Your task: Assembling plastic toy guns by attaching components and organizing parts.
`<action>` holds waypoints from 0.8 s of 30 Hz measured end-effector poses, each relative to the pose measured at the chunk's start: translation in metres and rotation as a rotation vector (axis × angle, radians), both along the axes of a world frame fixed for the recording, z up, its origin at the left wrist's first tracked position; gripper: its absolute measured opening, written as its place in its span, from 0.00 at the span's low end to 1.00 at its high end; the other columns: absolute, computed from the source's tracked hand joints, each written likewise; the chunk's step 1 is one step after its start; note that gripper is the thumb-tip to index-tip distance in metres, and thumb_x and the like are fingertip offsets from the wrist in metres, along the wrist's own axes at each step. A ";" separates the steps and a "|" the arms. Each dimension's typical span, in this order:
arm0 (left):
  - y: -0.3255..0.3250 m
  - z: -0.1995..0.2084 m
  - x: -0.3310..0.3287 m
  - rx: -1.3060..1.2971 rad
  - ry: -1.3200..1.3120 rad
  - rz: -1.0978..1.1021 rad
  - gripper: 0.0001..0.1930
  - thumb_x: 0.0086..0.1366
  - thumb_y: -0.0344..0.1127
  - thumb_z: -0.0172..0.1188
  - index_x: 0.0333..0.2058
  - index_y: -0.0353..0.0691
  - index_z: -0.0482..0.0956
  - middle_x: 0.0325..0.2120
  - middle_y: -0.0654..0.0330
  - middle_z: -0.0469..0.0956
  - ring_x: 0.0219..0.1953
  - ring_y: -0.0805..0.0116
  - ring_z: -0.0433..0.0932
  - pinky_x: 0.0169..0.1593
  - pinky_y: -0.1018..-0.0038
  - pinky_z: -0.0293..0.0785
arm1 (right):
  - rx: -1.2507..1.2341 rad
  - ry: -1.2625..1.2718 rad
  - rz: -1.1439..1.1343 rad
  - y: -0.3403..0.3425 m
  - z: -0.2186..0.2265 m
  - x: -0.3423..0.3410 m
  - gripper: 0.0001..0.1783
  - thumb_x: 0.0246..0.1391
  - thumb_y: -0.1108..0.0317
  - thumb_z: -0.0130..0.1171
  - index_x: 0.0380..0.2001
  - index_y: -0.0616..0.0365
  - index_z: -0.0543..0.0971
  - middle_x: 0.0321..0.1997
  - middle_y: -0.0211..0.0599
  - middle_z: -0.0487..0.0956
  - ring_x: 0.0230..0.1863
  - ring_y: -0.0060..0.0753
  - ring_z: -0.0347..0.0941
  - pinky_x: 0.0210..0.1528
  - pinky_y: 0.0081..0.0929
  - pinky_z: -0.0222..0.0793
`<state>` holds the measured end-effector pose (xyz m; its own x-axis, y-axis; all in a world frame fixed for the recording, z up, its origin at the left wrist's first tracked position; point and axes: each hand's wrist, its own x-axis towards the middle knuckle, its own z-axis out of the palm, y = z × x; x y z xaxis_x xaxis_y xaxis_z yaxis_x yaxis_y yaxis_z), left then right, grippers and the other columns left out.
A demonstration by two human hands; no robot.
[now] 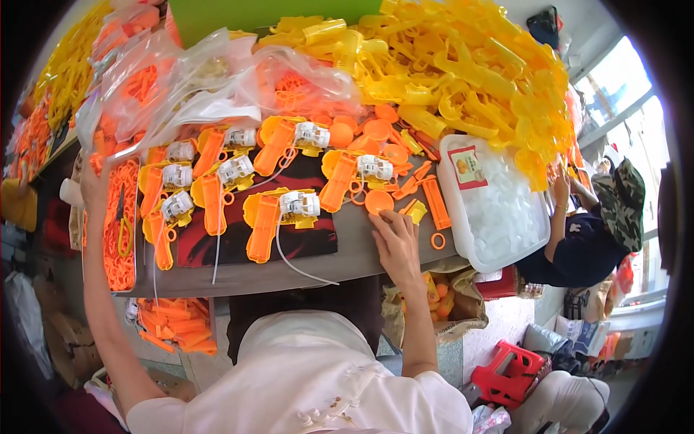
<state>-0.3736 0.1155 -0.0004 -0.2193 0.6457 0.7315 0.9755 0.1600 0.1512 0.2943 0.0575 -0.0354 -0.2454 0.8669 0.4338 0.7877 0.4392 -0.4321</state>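
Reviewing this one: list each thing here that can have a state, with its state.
Left hand: beside the tray, grip unclear
Right hand: fingers extended, at an orange disc
Assemblies: lying down, white mechanisms exposed
Tray: uncovered, holding orange parts
Scissors: lying in the tray
White bin: uncovered, holding translucent pieces
Yellow parts: heaped loose
Clear plastic bags: crumpled
Paper bag: open-topped

At the fingertips of my right grip (399,246) lies a round orange disc (379,202), just below one of the partly assembled units (264,226). These units lie on their sides across the surface (390,270), with orange handles, yellow shells and white mechanisms, some trailing a thin pale tube (296,269). Near my left grip (94,181), a long narrow tray (121,291) holds orange ring-ended pieces (124,273).
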 end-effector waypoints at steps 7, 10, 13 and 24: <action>0.020 0.049 0.287 -0.215 -0.268 -0.633 0.14 0.62 0.38 0.61 0.44 0.40 0.73 0.34 0.52 0.76 0.34 0.60 0.77 0.39 0.66 0.74 | 0.078 -0.113 -0.025 0.026 -0.022 0.018 0.19 0.50 0.77 0.60 0.48 0.56 0.78 0.49 0.38 0.73 0.48 0.43 0.70 0.51 0.39 0.64; 0.023 0.038 0.387 -0.302 -0.297 -0.928 0.15 0.58 0.36 0.63 0.43 0.42 0.72 0.36 0.56 0.75 0.31 0.55 0.79 0.36 0.64 0.75 | 0.071 -0.092 0.005 0.036 -0.006 0.030 0.20 0.52 0.79 0.58 0.50 0.57 0.76 0.51 0.41 0.73 0.53 0.47 0.69 0.54 0.41 0.65; 0.019 0.012 0.466 -0.335 -0.190 -1.163 0.16 0.54 0.37 0.65 0.40 0.42 0.73 0.36 0.57 0.75 0.30 0.57 0.80 0.31 0.64 0.77 | 0.038 0.126 -0.150 0.017 0.005 0.041 0.22 0.55 0.79 0.55 0.54 0.60 0.73 0.61 0.47 0.69 0.61 0.53 0.64 0.63 0.43 0.60; 0.048 -0.055 0.583 -0.368 0.315 -1.115 0.26 0.49 0.42 0.69 0.45 0.40 0.73 0.41 0.56 0.72 0.46 0.57 0.71 0.46 0.62 0.71 | -0.031 -0.065 -0.325 0.019 -0.046 0.057 0.36 0.59 0.71 0.55 0.66 0.69 0.54 0.71 0.60 0.54 0.71 0.61 0.49 0.71 0.45 0.48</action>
